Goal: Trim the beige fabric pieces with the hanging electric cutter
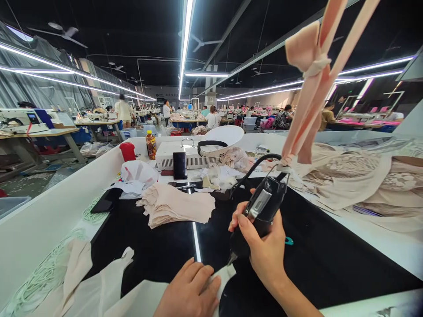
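My right hand (264,246) grips a black corded handheld tool (259,207) with a silver lever on its side. A narrow metal tip points down from the tool onto the end of a pale fabric piece (228,274). Knotted peach fabric strips (307,88) hang from above and are tied to the tool's top. My left hand (190,290) lies palm down on the fabric beside the tip, fingers stretched out. Under both hands is a glossy black work surface (158,251). Beyond them rests a stack of light pink fabric pieces (180,204).
A white metal box (165,156), a phone (180,165), a white visor (228,138) and a drink bottle (151,145) stand at the back. Beige lace fabric (350,171) heaps at right. Green cord (42,277) lies at left; a teal clip (289,241) sits right of my hand.
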The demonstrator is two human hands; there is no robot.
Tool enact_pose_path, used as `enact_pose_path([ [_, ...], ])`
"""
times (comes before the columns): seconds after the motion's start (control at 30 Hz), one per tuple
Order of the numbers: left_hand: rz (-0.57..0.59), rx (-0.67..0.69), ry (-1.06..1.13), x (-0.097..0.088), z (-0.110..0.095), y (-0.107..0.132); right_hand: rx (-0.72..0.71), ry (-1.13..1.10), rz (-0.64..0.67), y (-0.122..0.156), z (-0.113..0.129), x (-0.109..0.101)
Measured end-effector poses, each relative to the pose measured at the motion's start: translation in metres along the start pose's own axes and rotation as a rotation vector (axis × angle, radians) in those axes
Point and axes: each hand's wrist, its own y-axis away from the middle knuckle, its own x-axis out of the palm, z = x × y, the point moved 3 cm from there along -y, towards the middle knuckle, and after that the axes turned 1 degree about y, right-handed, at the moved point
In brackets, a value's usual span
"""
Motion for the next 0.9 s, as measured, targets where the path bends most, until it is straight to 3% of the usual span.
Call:
enact_pose_path([
  [0.23, 0.013, 0.010, -0.012, -0.003, 0.001, -0.001, 0.016, -0.030, 0.057, 0.008, -0.004, 0.009],
  [0.47, 0.007, 0.017, -0.011, -0.001, 0.000, -0.002, 0.045, -0.014, 0.031, 0.014, -0.003, 0.014],
  [0.9, -0.040, 0.008, 0.017, -0.006, 0.001, -0.003, -0.002, -0.014, 0.036, 0.005, -0.006, -0.002],
])
